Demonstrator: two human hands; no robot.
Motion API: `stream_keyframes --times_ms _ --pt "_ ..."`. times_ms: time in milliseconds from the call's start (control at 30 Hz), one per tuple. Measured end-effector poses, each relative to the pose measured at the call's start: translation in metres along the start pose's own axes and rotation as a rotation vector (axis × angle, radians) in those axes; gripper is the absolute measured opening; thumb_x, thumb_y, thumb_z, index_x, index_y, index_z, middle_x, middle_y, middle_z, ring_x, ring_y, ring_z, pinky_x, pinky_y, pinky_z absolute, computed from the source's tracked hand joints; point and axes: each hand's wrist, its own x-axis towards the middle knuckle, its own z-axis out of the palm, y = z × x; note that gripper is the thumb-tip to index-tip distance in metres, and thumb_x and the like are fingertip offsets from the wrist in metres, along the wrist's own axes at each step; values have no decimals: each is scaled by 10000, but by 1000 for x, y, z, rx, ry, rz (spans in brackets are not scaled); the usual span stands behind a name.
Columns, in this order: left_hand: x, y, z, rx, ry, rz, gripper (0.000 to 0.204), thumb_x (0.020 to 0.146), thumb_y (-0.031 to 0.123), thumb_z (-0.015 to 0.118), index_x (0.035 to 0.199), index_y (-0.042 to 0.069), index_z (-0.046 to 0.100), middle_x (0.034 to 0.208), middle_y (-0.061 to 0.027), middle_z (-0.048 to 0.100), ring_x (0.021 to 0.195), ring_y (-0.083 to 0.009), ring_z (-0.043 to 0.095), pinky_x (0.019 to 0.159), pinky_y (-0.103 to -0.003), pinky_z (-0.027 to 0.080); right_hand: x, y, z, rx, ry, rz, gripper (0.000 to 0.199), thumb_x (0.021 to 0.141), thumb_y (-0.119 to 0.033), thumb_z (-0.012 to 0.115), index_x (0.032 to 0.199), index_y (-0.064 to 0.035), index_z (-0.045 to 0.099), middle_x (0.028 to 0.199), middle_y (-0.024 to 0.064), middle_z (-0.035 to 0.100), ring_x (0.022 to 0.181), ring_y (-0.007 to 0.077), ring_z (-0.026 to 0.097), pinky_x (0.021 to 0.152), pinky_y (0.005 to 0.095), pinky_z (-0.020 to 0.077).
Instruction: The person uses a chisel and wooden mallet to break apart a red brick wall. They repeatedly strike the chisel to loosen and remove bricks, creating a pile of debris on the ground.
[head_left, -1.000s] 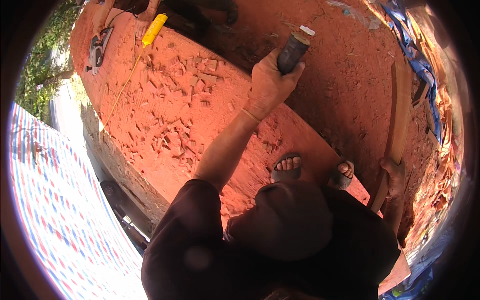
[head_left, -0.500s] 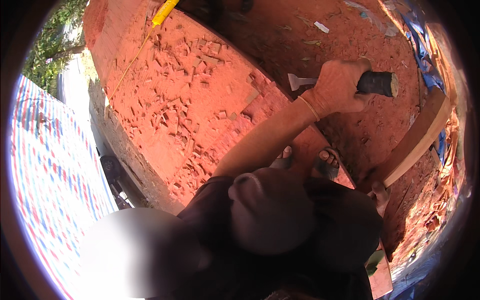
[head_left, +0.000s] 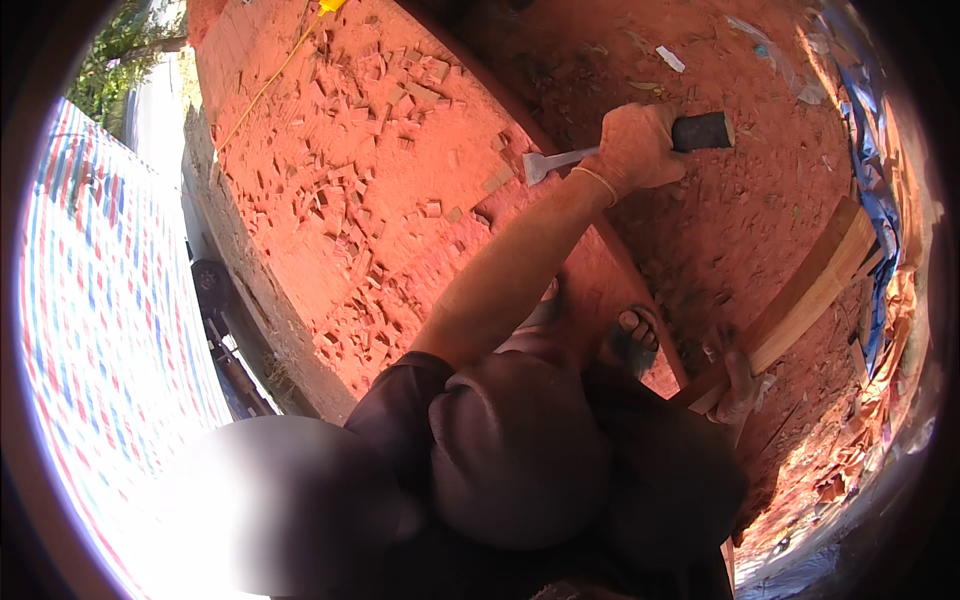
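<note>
My left hand (head_left: 637,146) is closed around the black-wrapped handle of a chisel (head_left: 703,132). Its flared metal blade points left, over the edge of the reddish board I am on. Lower right, my right hand (head_left: 738,388) grips a long, slightly curved piece of wood (head_left: 808,285), which slants up and away to the right. The near end of that wood is partly hidden by my hand and dark clothing. The chisel is held apart from the wood.
Many small wood chips (head_left: 345,215) litter the reddish board. A yellow tool with a cord (head_left: 331,6) lies at the far left. Two feet in sandals (head_left: 632,340) stand below my left arm. Blue sheeting (head_left: 884,290) runs along the right, striped sheeting (head_left: 120,290) along the left.
My left hand has moved left with the chisel, bringing its blade over the board. My right hand and the curved wood have shifted a little left; more of that hand shows.
</note>
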Motion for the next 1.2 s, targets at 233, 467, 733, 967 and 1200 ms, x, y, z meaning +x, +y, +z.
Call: stream_keyframes --times_ms 233,467,733,967,1200 --pt "-2 -6 12 -15 -5 101 305 634 224 763 908 104 705 758 -135 705 752 -356 701 671 -458 551 -14 -6 -21 -168 89 -169 571 783 -146 732 1288 59 563 1107 174 642 992 276 650 855 395 563" --pt "17 -7 5 -41 8 10 287 629 199 746 881 81 674 701 -146 679 695 -374 686 632 -469 540 3 -76 -46 -48 54 -252 369 912 -215 691 1202 -28 561 1030 44 610 893 143 577 768 301 510" --pt "10 -4 -10 -87 129 -8 300 630 172 741 903 78 662 690 -144 676 685 -369 686 619 -472 536 18 -184 -39 -172 136 -592 399 923 -268 674 1200 -16 537 991 82 569 928 176 528 833 341 450" --pt "21 -14 -20 -92 142 18 358 630 181 764 958 75 668 701 -134 678 697 -361 688 628 -469 540 29 -202 -39 -194 -17 -522 378 931 -254 668 1187 -13 528 1049 75 564 930 170 519 853 333 437" --pt "29 -24 -23 -95 154 -70 334 655 196 743 963 93 666 715 -134 677 714 -365 684 624 -479 526 42 -203 -25 -277 -7 -545 374 925 -237 678 1179 -5 532 1045 75 562 920 166 522 858 323 435"
